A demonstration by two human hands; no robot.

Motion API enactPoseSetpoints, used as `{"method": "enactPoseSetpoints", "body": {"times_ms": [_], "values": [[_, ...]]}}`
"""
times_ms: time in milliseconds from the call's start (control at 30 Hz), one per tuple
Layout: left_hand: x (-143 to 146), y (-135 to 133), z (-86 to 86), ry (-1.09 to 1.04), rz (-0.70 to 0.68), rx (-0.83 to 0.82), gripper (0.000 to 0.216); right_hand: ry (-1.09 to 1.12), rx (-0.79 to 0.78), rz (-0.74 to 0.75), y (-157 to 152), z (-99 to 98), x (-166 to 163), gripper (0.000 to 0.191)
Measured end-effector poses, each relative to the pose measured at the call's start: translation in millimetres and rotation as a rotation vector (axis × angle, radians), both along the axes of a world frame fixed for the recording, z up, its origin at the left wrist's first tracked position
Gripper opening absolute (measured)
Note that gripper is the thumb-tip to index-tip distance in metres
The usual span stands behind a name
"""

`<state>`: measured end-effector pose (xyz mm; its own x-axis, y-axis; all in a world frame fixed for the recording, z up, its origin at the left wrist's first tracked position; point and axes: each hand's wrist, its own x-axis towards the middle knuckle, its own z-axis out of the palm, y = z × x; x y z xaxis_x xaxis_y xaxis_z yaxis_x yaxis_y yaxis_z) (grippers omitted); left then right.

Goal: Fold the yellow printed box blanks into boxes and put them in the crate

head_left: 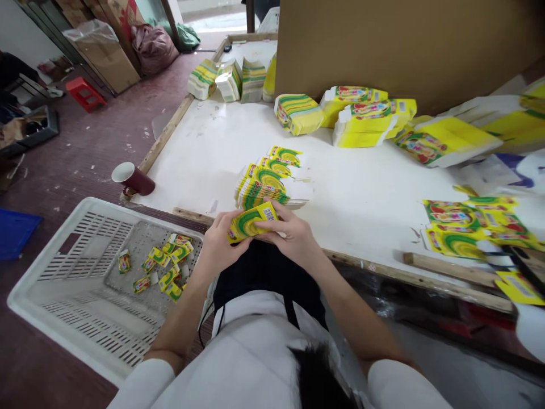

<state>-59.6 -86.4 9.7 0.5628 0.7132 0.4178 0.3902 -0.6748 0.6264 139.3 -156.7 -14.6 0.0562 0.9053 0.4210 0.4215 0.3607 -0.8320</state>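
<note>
Between my two hands, near the table's front edge, is a small yellow and green printed box (253,221) with a barcode at its right end. My left hand (221,238) grips its left end, thumb below and fingers above. At the barcode end, my right hand (292,230) closes on it with the thumb across the face. Just beyond the hands, a fanned stack of flat printed box blanks (266,179) lies on the white table (361,193). Whether the held box is fully formed cannot be made out.
A white plastic basket (85,207) with several small boxes (168,261) stands at the left. A maroon mug (138,179) sits at the table's left corner. Bundles of blanks (366,122) line a large cardboard sheet (400,45). Wooden strips (455,270) lie at the right edge.
</note>
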Motion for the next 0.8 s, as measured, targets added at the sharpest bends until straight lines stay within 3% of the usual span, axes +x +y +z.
{"method": "enactPoseSetpoints", "body": {"times_ms": [100,233,400,533,667,800], "values": [[2,-6,-4.7,-0.190,0.052,-0.134,0.053,0.096,0.013,-0.154,-2,-7.3,-14,0.025],[4,-14,-13.9,-0.562,0.167,-0.481,0.058,0.085,0.004,-0.212,-5,-7.5,-22,0.035],[5,-13,-18.0,-0.726,0.281,-0.642,0.056,-0.044,-0.001,-0.050,-7,-0.4,-8,0.025],[9,-17,-19.4,-0.722,0.242,-0.655,0.056,0.008,-0.036,0.049,-7,1.9,1,0.025],[17,-25,-21.6,-0.643,0.224,-0.585,0.053,0.188,-0.044,-0.103,-2,1.8,-16,0.023],[-2,-16,-17.0,-0.585,0.323,-0.436,0.051,0.163,-0.032,-0.010,7,5.5,-23,0.061]]}}
